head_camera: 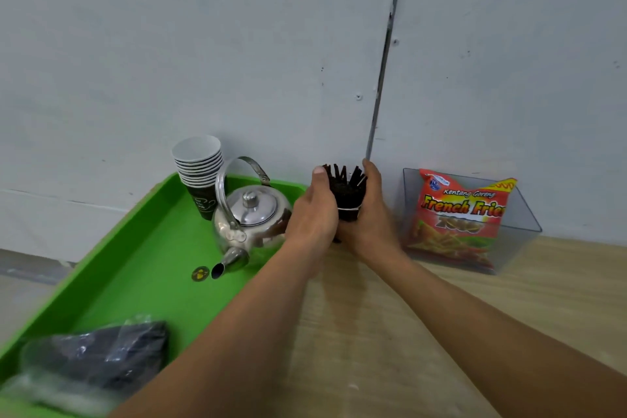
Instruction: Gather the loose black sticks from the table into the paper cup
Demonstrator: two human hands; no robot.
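A bunch of black sticks (346, 185) stands upright in a paper cup (348, 214) near the wall, with the stick tops fanning out above a white rim. My left hand (314, 210) cups the bunch from the left, thumb up beside the sticks. From the right, my right hand (371, 214) wraps around the cup and bunch. Most of the cup is hidden between my hands.
A green tray (142, 268) at left holds a stack of paper cups (200, 170), a steel kettle (251, 217) and a dark plastic bag (91, 356). A clear box (522, 224) with a red snack packet (461, 214) stands at right on the wooden table (390, 332).
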